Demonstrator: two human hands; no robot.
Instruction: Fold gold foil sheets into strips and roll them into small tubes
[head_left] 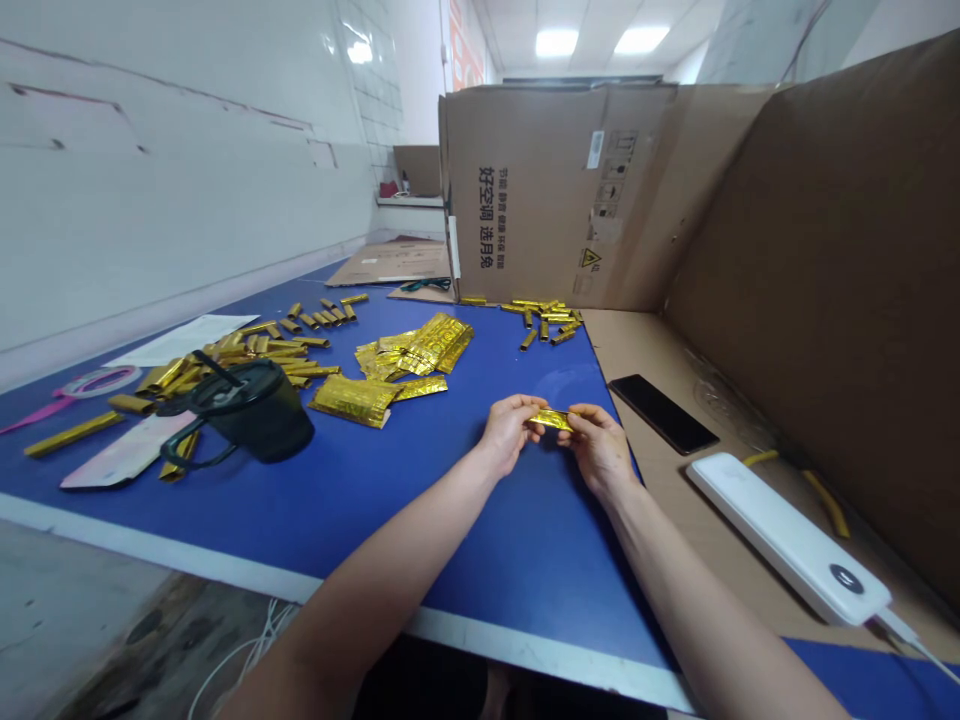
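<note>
Between my two hands is a small strip of gold foil paper (551, 420), pinched at both ends above the blue table (465, 500). My left hand (511, 428) grips its left end with fingers and thumb. At the right end, my right hand (598, 440) has its fingers closed on the same strip. Flat gold foil sheets (431, 345) lie in a loose stack to the left of my hands, with a folded gold foil piece (356, 400) nearer me. Beyond my hands, small gold foil tubes (551, 318) lie in a group against the cardboard.
A dark lidded cup (259, 410) with a straw stands left, beside a heap of gold tubes (247, 350) and a pink tape roll (101, 382). On cardboard to the right lie a phone (664, 412) and a white power bank (787, 535). Cardboard walls (555, 200) enclose the back and right.
</note>
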